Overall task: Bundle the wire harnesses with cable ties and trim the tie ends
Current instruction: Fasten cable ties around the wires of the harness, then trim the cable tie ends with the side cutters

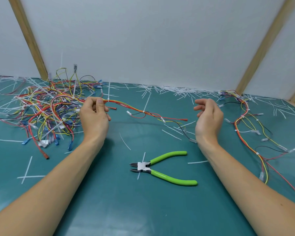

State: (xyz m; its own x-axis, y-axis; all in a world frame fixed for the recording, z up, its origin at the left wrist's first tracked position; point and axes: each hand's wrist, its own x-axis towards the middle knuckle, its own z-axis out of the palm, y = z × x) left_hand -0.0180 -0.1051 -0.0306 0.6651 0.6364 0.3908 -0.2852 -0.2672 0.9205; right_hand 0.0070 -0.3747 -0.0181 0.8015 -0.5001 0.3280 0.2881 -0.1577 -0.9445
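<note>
The green tabletop [109, 201] meets a white wall [143, 40] with wooden posts [29, 38]. White cable ties [169, 91] lie all over it. A red and yellow wire harness [134, 109] stretches between the hands. The left hand [94, 116] pinches it beside a white tie [108, 100]. The right hand [209, 116] hangs loose, holding nothing. Green cutters [162, 167] lie near.
</note>
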